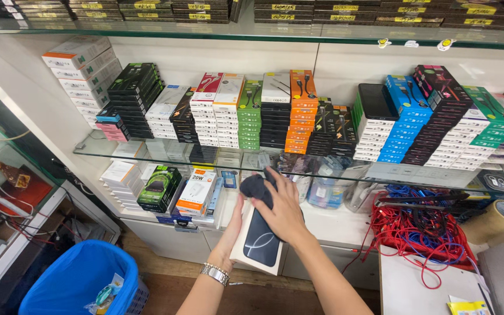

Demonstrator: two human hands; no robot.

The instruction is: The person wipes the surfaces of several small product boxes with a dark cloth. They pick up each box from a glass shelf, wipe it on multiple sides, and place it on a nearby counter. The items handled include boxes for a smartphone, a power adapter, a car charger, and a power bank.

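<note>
The left hand cups the side and underside of a flat white box with a dark printed face, holding it up, tilted, in front of the lower shelf. The right hand lies spread over the box's upper part, pressing a dark cloth against it, fingers bent around the cloth. A metal watch band sits on the left wrist. Behind the hands, a glass shelf carries stacks of small boxed goods in white, black, green, orange and blue. Below it, the white worktop holds more boxes and clear packets. At right, a low tray is heaped with tangled red and blue cables, with a roll of brown tape beside it. On the floor at lower left stands a blue bin lined with a blue bag, a scrap of wrapping at its rim.
</note>
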